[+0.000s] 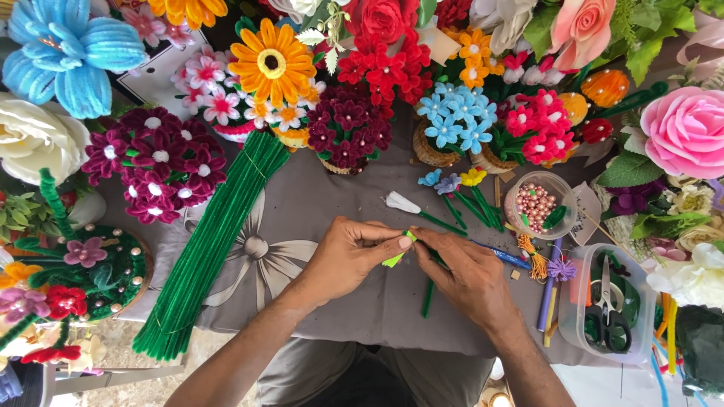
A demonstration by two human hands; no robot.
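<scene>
Left hand [348,256] and right hand [467,275]: 2 grips pinched together on 1 lime-green strip [398,255], apparently pipe cleaner, above the grey cloth [317,203]. Left: bundle of green stems [211,249]. Right: clear tub [584,316] holding scissors [607,309]. Beyond: bead cup [537,203], then rows of handmade flower pots [347,128].

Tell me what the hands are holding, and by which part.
Both hands, left and right, pinch a bright green strip at its upper end, fingertips meeting there; its lower end hangs free.
</scene>
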